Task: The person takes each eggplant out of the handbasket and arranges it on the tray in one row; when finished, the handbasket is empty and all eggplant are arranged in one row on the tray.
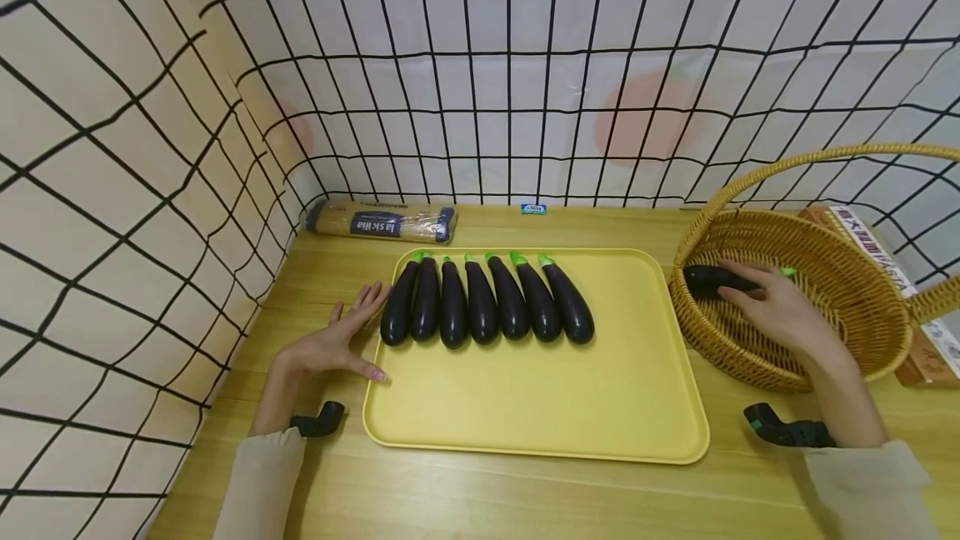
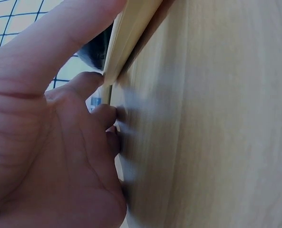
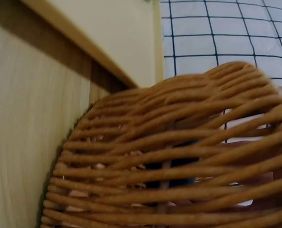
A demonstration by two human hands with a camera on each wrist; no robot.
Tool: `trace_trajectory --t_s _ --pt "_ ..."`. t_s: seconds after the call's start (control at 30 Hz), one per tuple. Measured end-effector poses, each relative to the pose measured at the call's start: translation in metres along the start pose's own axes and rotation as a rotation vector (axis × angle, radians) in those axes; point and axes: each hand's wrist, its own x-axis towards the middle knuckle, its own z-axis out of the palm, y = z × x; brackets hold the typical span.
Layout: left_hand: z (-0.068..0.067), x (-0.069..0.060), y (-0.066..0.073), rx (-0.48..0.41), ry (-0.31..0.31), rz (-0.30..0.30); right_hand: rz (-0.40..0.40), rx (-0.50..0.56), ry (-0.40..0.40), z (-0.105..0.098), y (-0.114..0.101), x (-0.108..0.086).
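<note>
Several dark eggplants (image 1: 482, 307) with green tips lie side by side on the yellow tray (image 1: 630, 373), along its upper left. At the tray's left edge is my left hand (image 1: 337, 344), its fingers spread, thumb on the rim and fingertips near the leftmost eggplant (image 1: 399, 307). My right hand (image 1: 780, 315) reaches into the wicker basket (image 1: 892, 332) and grips an eggplant (image 1: 701, 280) near the basket's left wall. A green tip shows beyond that hand. In the right wrist view the basket weave (image 3: 169, 152) hides most of the grip.
A pasta packet (image 1: 382, 222) lies behind the tray at left, and a small blue packet (image 1: 533, 209) sits by the back grid. The basket's tall handle (image 1: 825, 155) arches over it. A printed box (image 1: 926, 365) is behind the basket. Black wire grid (image 1: 510, 115) encloses the back and left.
</note>
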Motion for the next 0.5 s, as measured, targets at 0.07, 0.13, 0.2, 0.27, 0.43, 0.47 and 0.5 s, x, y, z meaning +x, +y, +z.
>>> trace_trajectory --t_s 0.07,0.13,0.2,0.27,0.43,0.47,0.5 --pt "0.0000 0.0001 -0.0003 0.003 -0.001 -0.003 -0.006 -0.021 0.003 -0.0001 0.0013 0.0016" --pt "0.0000 0.0004 -0.0009 0.003 -0.001 -0.005 -0.010 -0.036 0.000 -0.0006 0.0026 0.0033" --pt "0.0000 0.0006 -0.0013 0.001 -0.002 -0.006 -0.017 -0.045 -0.008 -0.0011 0.0042 0.0051" --pt "0.0000 0.0008 -0.0016 0.000 -0.002 -0.005 -0.019 -0.047 -0.014 -0.0017 0.0056 0.0067" --pt "0.0001 0.0009 -0.0020 0.008 0.001 -0.002 -0.021 -0.038 0.000 -0.0022 0.0082 0.0092" --pt "0.0002 0.0009 -0.0020 0.008 0.001 -0.003 -0.018 -0.036 0.006 -0.0022 0.0084 0.0095" --pt "0.0002 0.0009 -0.0021 0.008 0.001 -0.003 -0.010 -0.032 0.011 -0.0022 0.0084 0.0096"
